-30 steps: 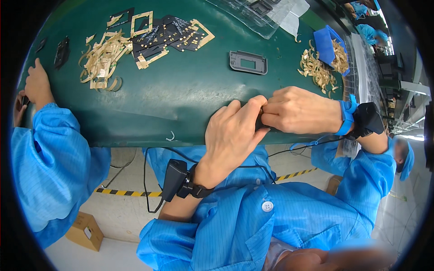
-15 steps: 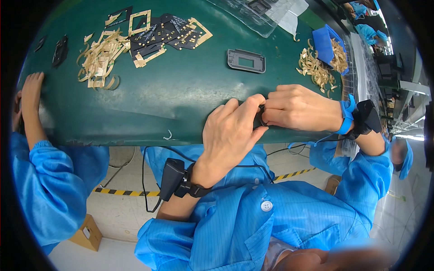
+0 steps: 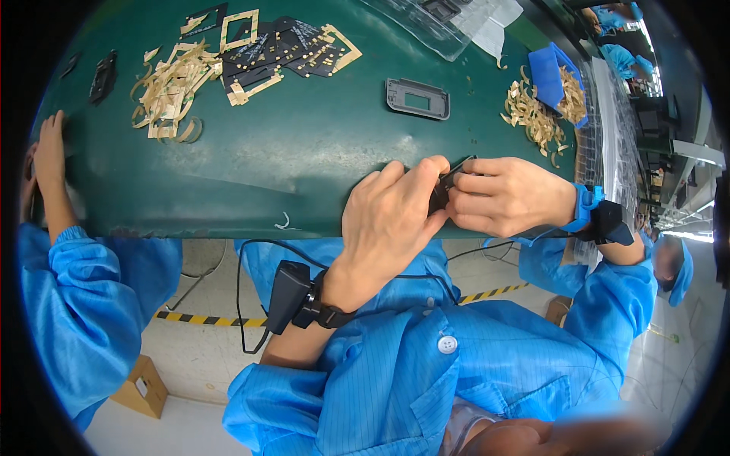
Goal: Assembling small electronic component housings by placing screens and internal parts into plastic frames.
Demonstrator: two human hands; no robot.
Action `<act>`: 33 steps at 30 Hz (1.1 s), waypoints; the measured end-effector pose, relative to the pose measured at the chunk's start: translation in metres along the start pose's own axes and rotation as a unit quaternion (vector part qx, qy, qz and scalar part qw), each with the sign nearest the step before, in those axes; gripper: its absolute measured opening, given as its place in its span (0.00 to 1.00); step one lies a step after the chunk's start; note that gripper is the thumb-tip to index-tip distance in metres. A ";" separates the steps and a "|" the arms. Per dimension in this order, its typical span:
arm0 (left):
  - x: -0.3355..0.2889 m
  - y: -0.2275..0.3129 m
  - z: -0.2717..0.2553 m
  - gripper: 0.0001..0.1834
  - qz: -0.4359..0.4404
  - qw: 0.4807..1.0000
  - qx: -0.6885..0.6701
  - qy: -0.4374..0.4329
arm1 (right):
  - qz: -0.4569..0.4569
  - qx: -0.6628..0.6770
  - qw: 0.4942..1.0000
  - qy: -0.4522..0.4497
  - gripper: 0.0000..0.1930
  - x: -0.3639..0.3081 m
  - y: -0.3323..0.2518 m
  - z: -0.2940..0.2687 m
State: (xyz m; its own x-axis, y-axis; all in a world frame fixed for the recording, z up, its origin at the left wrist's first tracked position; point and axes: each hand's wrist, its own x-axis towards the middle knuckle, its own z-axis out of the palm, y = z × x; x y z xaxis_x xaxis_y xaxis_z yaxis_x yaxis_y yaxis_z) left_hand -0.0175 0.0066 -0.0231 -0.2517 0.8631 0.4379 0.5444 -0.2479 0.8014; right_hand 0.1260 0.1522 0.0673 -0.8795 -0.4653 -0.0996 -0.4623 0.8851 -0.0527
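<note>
Near the front edge of the green table, a dark flat plastic part [image 3: 450,181] is tilted between my hands. My left hand [image 3: 389,224] is closed round its left side with thumb and fingers. On its right side, the bent fingers of my right hand [image 3: 508,196] are pressed together against the part. My hands cover most of the part, so its full shape is hidden. Beyond them lies a grey rectangular frame [image 3: 417,99] with a window in its middle.
Tan adhesive strips [image 3: 171,87] and black die-cut sheets [image 3: 281,49] lie at the far left. A blue bin [image 3: 544,74] with peeled scraps stands at the far right, below a clear plastic tray [image 3: 426,26]. Another person's hand [image 3: 50,156] rests at the left edge.
My right hand has shifted slightly down and right, and its fingers have turned. More of the dark part shows between my hands. My left hand stays almost still.
</note>
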 end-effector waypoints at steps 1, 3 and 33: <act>0.000 0.000 0.000 0.31 0.000 1.000 0.004 -0.001 | 0.000 -0.012 1.000 0.017 0.06 -0.002 0.000 0.002; 0.000 0.000 -0.002 0.31 -0.002 1.000 0.003 -0.008 | 0.001 -0.024 0.999 0.033 0.07 -0.007 0.002 0.004; 0.000 0.000 -0.002 0.27 0.016 0.999 0.026 -0.021 | 0.127 -0.021 0.986 0.105 0.11 -0.016 -0.009 0.029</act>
State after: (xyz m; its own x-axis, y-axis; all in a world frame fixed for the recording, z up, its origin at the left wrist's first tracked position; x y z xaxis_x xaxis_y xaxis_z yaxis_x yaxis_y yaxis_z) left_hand -0.0189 0.0058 -0.0225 -0.2006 0.8730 0.4446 0.5932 -0.2529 0.7643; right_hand 0.1472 0.1517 0.0403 -0.9695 -0.2222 0.1033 -0.2246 0.9744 -0.0116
